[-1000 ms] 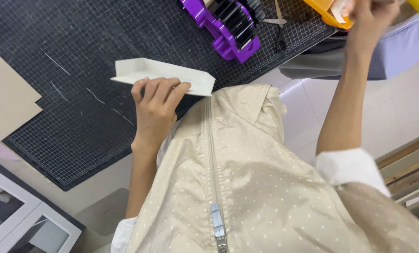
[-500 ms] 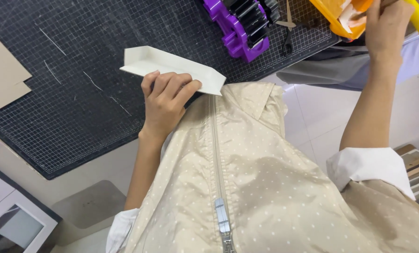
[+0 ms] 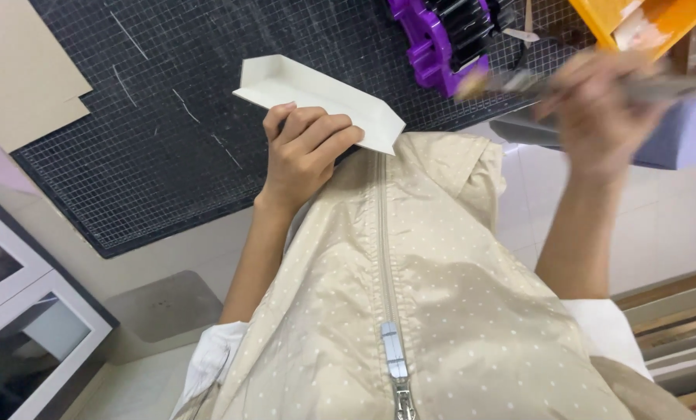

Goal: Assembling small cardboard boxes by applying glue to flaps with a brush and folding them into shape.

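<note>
right hand has come down from the orange bin, fingers closed on a blurred tool. left hand still pins the folded white card on the cutting mat.

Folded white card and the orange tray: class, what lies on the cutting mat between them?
In the head view, a purple tool holder with black slots sits on the gridded mat between the folded white card and orange tray.
</note>
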